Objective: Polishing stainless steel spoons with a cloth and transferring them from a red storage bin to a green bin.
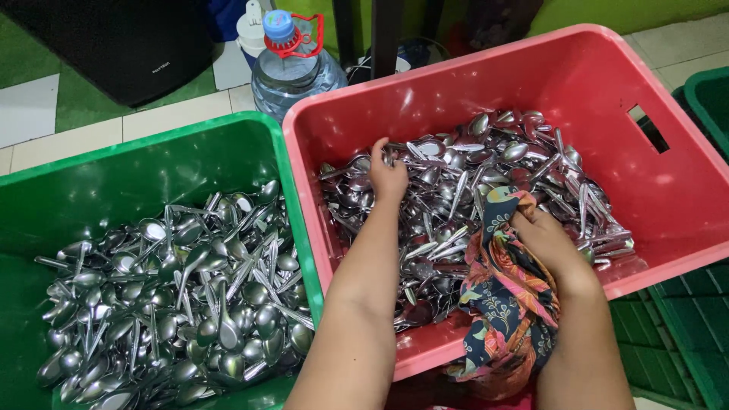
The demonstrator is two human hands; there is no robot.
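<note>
Far left, at nine o'clock: green plastic crate, glossy walls, holding a loose heap of steel spoons lying every which way, bowls and handles crossed over one another. Behind it, at eleven o'clock: black box-shaped object standing on a floor of pale and green tiles. At twelve o'clock, just behind the two crates: clear water bottle with blue cap and red carry handle, upright, a white container just beside it.

Centre and right, filling one to four o'clock: red plastic crate, side wall touching the green crate, slot handle cut in its right wall, heaped with a second pile of steel spoons. Left hand reaching into the red crate from six o'clock, forearm crossing the near rim, fingers curled down onto the spoons at the pile's left edge; grip partly closed around spoon handles, though exactly which spoons cannot be told. Right hand at the pile's near right side, grip clamped on a patterned cloth of dark blue, pink and orange, bunched and hanging over the near rim, with something inside the cloth hidden from view.

Far right, at three to five o'clock: edges of further green slatted crates.
</note>
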